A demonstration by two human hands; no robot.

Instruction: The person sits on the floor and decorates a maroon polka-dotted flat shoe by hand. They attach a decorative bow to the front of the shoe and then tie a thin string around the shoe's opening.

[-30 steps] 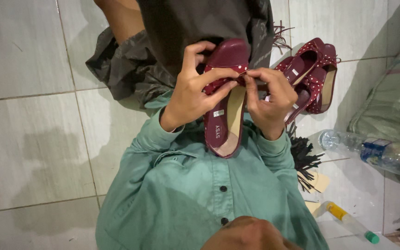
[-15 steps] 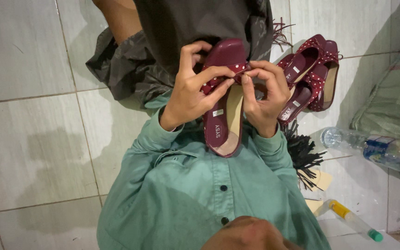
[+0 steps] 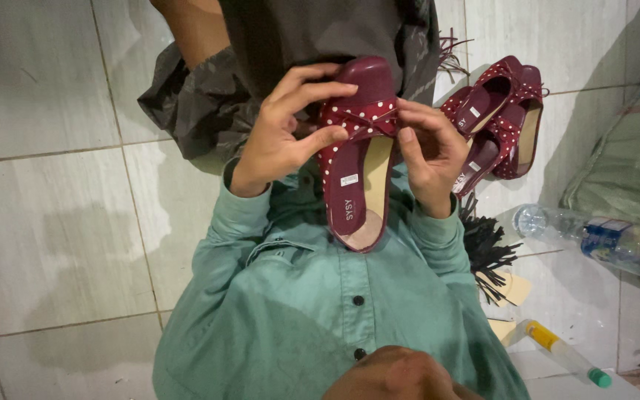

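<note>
**Both hands on the dark red slipper**

Nearest the camera we see the buttoned front of a green long-sleeved shirt (image 3: pixel 312 311), sleeves running up to our wrists. Above it we hold a dark red flat slipper with a white-dotted bow strap (image 3: pixel 357 155), heel towards the chest, toe pointing away. Our left hand (image 3: pixel 287 137) curls round the slipper's left edge, thumb pressed on the dotted strap, fingers over the toe. Our right hand (image 3: pixel 431 152) pinches the strap's right end between thumb and fingertips. To the right on the pale tiled floor (image 3: pixel 53 222) lie a black fringed tassel (image 3: pixel 487 248), a yellow-necked glue tube with a green cap (image 3: pixel 564 354) and a clear plastic bottle (image 3: pixel 601 241). Farther off, a stack of matching dark red dotted slippers (image 3: pixel 501 118) rests beside dark grey cloth (image 3: pixel 194 104).
</note>
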